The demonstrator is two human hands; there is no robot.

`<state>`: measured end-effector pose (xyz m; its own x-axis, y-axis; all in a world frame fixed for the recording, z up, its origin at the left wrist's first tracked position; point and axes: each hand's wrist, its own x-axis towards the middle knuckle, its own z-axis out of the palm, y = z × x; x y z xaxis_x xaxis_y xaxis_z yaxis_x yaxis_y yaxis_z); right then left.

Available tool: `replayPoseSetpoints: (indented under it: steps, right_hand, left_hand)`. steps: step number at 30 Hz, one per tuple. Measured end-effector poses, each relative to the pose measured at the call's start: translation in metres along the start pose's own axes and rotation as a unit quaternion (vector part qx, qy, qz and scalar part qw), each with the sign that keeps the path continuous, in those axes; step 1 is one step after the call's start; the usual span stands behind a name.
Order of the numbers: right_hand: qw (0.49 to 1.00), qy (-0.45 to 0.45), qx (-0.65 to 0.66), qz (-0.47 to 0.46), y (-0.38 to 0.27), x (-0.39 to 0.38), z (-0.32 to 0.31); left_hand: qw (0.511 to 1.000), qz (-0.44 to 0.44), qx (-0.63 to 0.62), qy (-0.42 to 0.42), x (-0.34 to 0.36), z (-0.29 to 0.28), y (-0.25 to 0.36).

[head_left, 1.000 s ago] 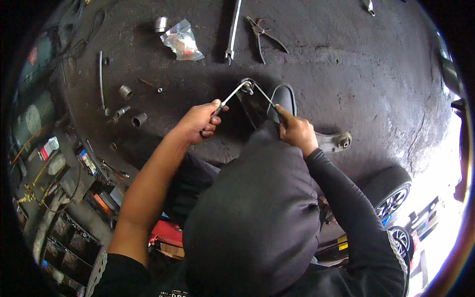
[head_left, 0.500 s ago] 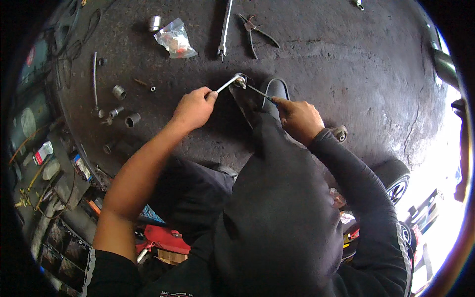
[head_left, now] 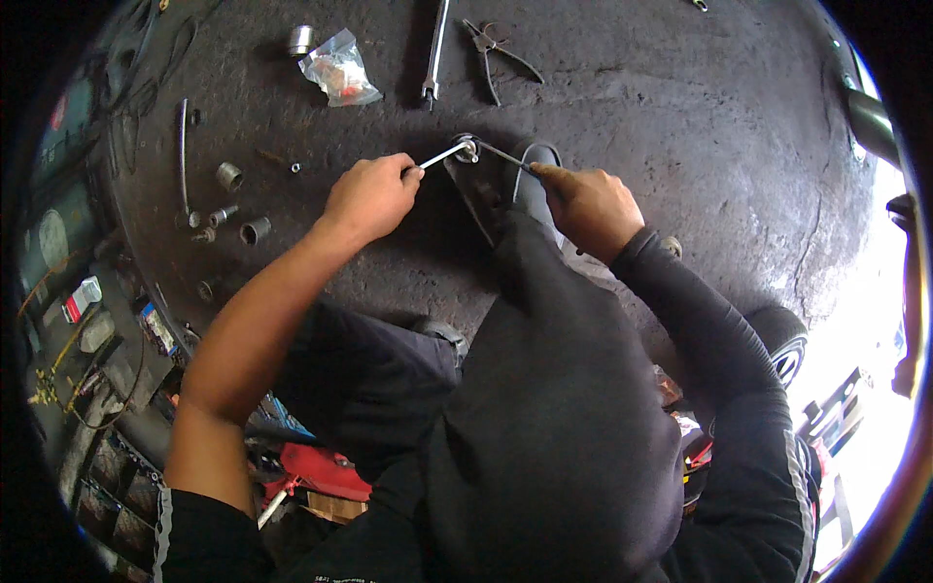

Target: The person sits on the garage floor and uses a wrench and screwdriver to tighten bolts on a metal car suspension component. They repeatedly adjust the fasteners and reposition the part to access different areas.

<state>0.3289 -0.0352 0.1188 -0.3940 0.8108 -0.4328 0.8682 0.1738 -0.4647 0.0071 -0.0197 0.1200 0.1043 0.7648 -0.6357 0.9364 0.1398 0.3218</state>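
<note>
From the head camera, your left forearm, bare, angles up from the lower left, and your left hand (head_left: 371, 199) sits knuckles-up, fingers curled tight around a bright slim tool (head_left: 442, 155). Across from it, your right forearm comes up in a black sleeve (head_left: 695, 296), wrist bent inward, and your right hand (head_left: 595, 209) closes on a dark slim tool (head_left: 502, 155), its thin shaft pointing left. The two shafts slant toward each other in a shallow peak, meeting at a shiny round fitting (head_left: 466, 149), right between your hands and a little beyond them. That fitting tops a dark, flat metal part (head_left: 474, 189) that tapers along its edge, just beside your rounded black shoe (head_left: 539, 160).

All this is on a dark, scuffed floor (head_left: 680, 117), rough and cracked in places. Farther out lie slim-handled pliers (head_left: 486, 47), spread in a V, a long steel bar (head_left: 436, 49), a crinkled clear bag (head_left: 340, 73) and a polished metal cylinder (head_left: 301, 40). Off to your left, two dull hollow sockets (head_left: 256, 230) lie near a thin, slightly bowed rod (head_left: 183, 155).
</note>
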Motion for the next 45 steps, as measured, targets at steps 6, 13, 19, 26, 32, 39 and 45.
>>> replayPoseSetpoints:
  steps: [6, 13, 19, 26, 32, 39, 45]
  right_hand:
    - [0.999, -0.026, -0.023, -0.002, 0.001, 0.004, -0.004]
    - [1.0, -0.02, -0.008, 0.0, 0.007, 0.0, 0.001]
    - [0.998, -0.05, 0.001, 0.027, 0.008, -0.001, 0.006]
    - [0.998, -0.029, 0.048, 0.021, 0.013, -0.008, 0.013]
    - [0.997, -0.032, 0.06, 0.036, 0.015, -0.01, 0.022]
    - [0.996, -0.027, 0.073, 0.037, 0.014, -0.015, 0.023]
    - [0.996, -0.011, 0.086, 0.03, 0.011, -0.018, 0.018]
  left_hand:
    - [0.997, 0.012, 0.078, 0.017, -0.002, -0.008, 0.014]
    - [0.998, 0.0, 0.04, 0.053, 0.005, 0.012, 0.008]
    - [0.982, 0.029, -0.079, 0.169, 0.039, 0.079, 0.008]
    - [0.974, 0.034, -0.072, 0.212, 0.076, 0.119, 0.012]
    - [0.979, 0.028, -0.103, 0.176, 0.078, 0.112, 0.001]
    - [0.967, 0.066, -0.152, 0.194, 0.085, 0.104, -0.013]
    - [0.971, 0.06, -0.134, 0.19, 0.09, 0.097, -0.011]
